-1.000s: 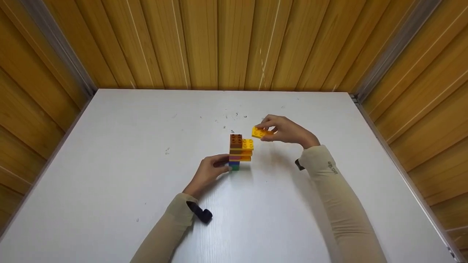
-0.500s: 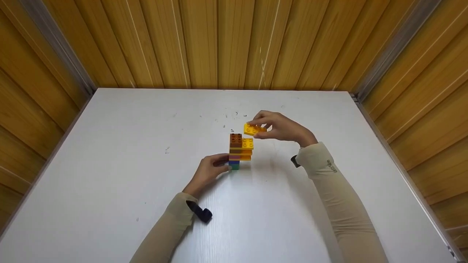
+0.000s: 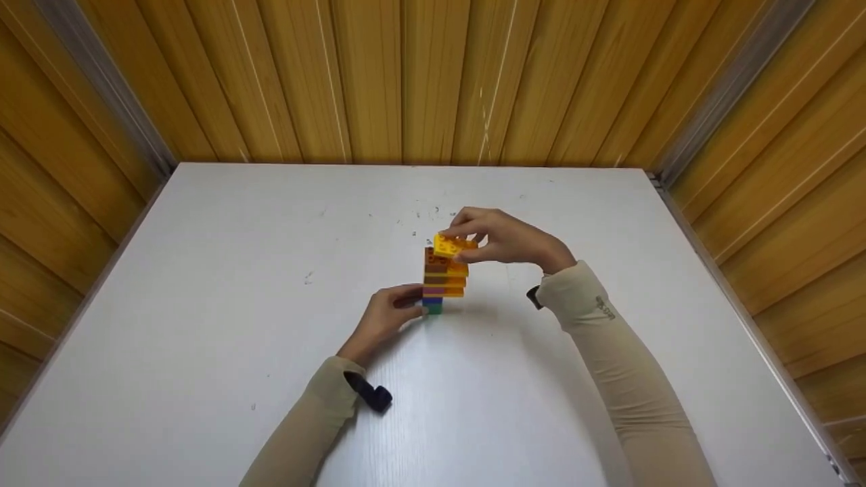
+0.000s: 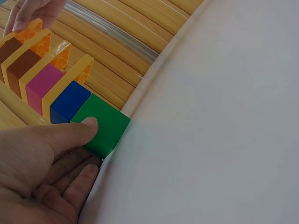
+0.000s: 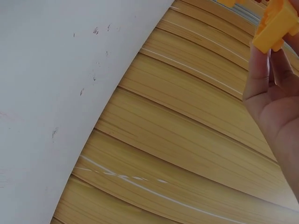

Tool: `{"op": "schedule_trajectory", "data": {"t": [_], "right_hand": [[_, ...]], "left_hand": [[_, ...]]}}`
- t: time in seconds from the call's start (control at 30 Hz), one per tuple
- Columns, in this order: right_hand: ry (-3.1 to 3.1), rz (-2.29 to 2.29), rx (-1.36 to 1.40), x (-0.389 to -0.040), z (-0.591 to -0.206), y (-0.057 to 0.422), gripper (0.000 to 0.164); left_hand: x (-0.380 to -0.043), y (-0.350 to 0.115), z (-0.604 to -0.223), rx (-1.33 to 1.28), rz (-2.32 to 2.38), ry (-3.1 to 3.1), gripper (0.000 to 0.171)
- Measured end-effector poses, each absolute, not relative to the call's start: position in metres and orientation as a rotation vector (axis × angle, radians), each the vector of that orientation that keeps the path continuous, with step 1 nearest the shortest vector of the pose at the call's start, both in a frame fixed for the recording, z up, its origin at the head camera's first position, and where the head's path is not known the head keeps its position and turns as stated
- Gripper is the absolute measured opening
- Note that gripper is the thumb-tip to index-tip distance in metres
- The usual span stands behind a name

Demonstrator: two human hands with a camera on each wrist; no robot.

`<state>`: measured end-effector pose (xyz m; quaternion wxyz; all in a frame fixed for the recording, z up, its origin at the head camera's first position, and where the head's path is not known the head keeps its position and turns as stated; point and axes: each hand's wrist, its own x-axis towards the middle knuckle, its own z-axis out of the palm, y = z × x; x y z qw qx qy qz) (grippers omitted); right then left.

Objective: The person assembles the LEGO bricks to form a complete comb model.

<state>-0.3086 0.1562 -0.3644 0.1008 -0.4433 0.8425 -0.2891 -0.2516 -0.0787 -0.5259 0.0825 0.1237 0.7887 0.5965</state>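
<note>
A tower of toy building bricks (image 3: pixel 435 279) stands upright on the white table. From the bottom its layers run green (image 4: pixel 103 123), blue (image 4: pixel 71 100), then pink and brown, with thin yellow bricks between them that jut to the right. My left hand (image 3: pixel 384 319) grips the tower low down, the thumb pressed on the green brick in the left wrist view. Just over the brown top brick (image 3: pixel 434 269), my right hand (image 3: pixel 511 238) pinches a thin yellow brick (image 3: pixel 444 246) between thumb and fingers. Whether that brick touches the studs below is hidden.
The white tabletop (image 3: pixel 203 304) carries small dark scuffs (image 3: pixel 418 220) behind the tower. Wood-look panel walls (image 3: pixel 379 81) rise at the back and both sides. Metal corner posts (image 3: pixel 737 88) stand at the back corners.
My right hand has carried the yellow brick leftward, from the right of the tower to over its top. The left hand and the tower have stayed in place.
</note>
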Motion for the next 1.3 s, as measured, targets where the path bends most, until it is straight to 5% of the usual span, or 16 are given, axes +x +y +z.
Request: {"op": "schedule_trajectory", "data": {"t": [1.3], "right_hand": [[2.470,-0.674,-1.231,-0.303,-0.351,0.138,0.043]], "left_hand": [[-0.250,-0.078,-0.524,0.341,1.764,2.357,0.043]]}}
